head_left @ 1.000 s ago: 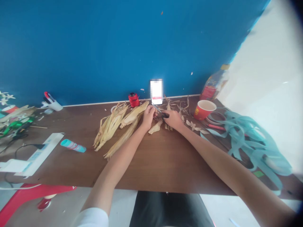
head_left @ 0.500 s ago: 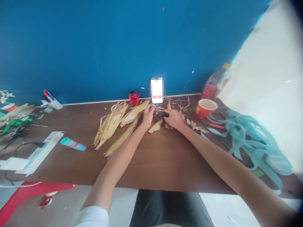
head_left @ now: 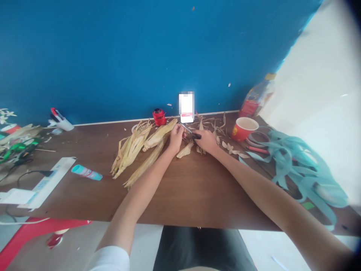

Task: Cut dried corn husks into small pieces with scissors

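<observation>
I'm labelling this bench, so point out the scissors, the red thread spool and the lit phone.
Scissors (head_left: 194,136), head view: on the black handle.
Red thread spool (head_left: 159,118), head view: on the wound red side.
Lit phone (head_left: 186,105), head view: on the bright screen.

Scissors with black handles and slim grey metal blades (head_left: 196,137), one pair: held in the right hand (head_left: 207,141), blades slanting away toward the left hand (head_left: 176,138); blade gap too small to tell.

Dried, pale-yellow, papery husk, three lots: one broad, frayed bundle (head_left: 132,150), lying aslant, leftmost; one thick, tapering bundle (head_left: 157,137), beside it; one long, stringy bundle (head_left: 145,165), nearest the front.

Flat, pale-tan, leaf-shaped husk piece (head_left: 185,150), one: on the tabletop (head_left: 191,188), between the hands.

Curled, brownish husk scraps (head_left: 201,123), several: loose behind the right hand.
</observation>
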`<state>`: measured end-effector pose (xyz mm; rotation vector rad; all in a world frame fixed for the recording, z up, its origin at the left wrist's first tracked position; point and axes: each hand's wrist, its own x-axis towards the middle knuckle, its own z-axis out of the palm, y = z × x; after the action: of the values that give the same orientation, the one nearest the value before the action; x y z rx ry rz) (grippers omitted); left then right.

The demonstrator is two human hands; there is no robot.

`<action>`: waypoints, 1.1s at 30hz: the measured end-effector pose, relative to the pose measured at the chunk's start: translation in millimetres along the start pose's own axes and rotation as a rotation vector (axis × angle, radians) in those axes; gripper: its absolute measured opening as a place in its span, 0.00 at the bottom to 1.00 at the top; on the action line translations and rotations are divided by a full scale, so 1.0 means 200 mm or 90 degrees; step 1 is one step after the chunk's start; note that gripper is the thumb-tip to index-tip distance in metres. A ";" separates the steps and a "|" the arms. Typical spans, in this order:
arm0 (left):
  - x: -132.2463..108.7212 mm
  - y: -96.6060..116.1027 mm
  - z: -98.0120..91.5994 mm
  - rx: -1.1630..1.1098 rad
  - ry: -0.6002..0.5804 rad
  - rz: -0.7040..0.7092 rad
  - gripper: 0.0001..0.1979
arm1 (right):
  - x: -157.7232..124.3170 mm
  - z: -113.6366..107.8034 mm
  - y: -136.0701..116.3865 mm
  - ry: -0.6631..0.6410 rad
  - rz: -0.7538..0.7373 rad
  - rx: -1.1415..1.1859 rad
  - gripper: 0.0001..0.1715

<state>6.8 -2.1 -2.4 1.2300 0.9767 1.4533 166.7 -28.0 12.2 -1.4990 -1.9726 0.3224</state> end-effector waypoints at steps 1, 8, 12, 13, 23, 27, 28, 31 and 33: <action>0.00 0.00 0.00 0.000 0.001 0.008 0.13 | 0.00 0.00 0.00 0.000 0.000 -0.001 0.21; -0.02 0.02 0.01 0.022 0.015 0.026 0.15 | 0.00 0.01 0.01 0.008 0.004 -0.024 0.21; -0.02 0.03 0.01 0.019 0.016 0.035 0.14 | 0.00 0.01 0.01 0.013 0.000 -0.013 0.21; -0.02 0.03 0.01 0.017 0.015 0.033 0.14 | 0.00 0.01 0.01 0.019 0.002 -0.007 0.21; -0.03 0.04 0.02 0.037 -0.028 0.015 0.09 | 0.00 -0.01 0.02 0.118 0.046 0.148 0.18; -0.03 0.05 0.02 0.082 -0.072 0.036 0.10 | 0.01 -0.02 0.02 0.125 0.080 0.217 0.18; -0.03 0.05 0.02 0.091 -0.082 0.038 0.10 | 0.01 -0.02 0.02 0.125 0.081 0.232 0.18; -0.03 0.04 0.01 0.106 -0.115 0.054 0.11 | 0.01 -0.01 0.02 0.123 0.068 0.250 0.19; -0.03 0.04 0.01 0.107 -0.129 0.066 0.11 | 0.01 -0.01 0.02 0.121 0.051 0.255 0.20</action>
<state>7.0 -9.7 3.7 1.5387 0.9226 1.3156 170.7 -25.8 12.4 -1.2968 -1.5903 0.5519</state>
